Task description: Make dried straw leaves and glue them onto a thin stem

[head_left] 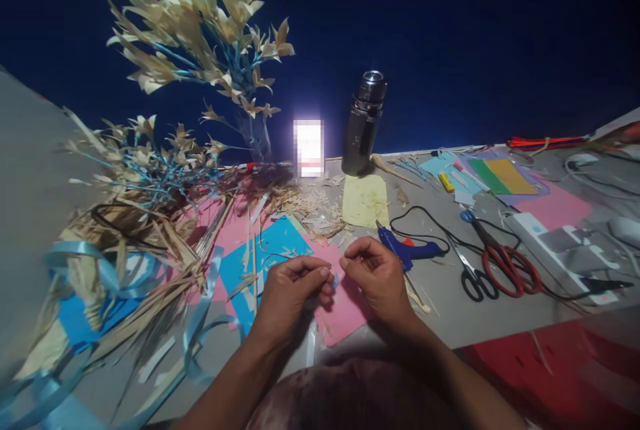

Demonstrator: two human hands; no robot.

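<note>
Above the pink sheet [344, 317], the left hand [295, 287] and right hand [377, 277] curl near each other; whether gripping anything, I cannot tell. A glue gun [413, 249] lies right of the sheet. Fine fingerwork seems in hand, needing steady fingertips next.

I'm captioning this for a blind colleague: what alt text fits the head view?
Left hand and right hand curl close together above pink paper on a cluttered table; anything held is too small to tell. A blue glue gun and red-handled scissors lie to the right; a flask and pale flowers stand beyond.
</note>
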